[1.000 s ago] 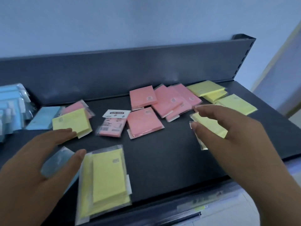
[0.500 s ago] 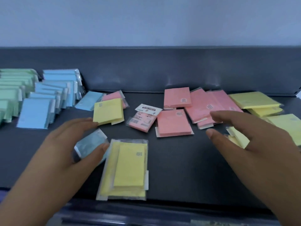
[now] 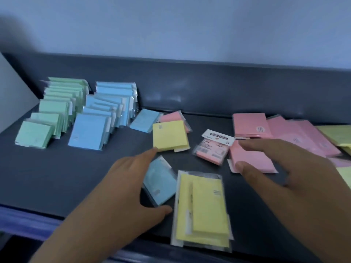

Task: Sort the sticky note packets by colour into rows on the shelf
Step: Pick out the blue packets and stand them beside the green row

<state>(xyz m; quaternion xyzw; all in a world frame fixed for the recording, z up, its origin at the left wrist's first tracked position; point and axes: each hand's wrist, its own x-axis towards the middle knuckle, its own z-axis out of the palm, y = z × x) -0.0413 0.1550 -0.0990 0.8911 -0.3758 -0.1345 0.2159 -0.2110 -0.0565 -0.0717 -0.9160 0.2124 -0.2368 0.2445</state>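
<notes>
Our left hand (image 3: 125, 183) is spread wide, thumb and forefinger straddling the loose blue packet (image 3: 160, 184) near the shelf's (image 3: 57, 177) front edge (whether it touches, we cannot tell). The packet's long axis runs roughly front to back, and the blue row (image 3: 106, 114) lies back-left of it, so the left hand is nearer. Our right hand (image 3: 284, 168) hovers, fingers apart, above a pink packet (image 3: 254, 160).

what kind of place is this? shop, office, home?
Probably a shop's stationery aisle. There is a dark metal display shelf with a raised back panel, a green row and a blue row of identical wrapped packets, and a pink packet with a printed retail header card.
</notes>
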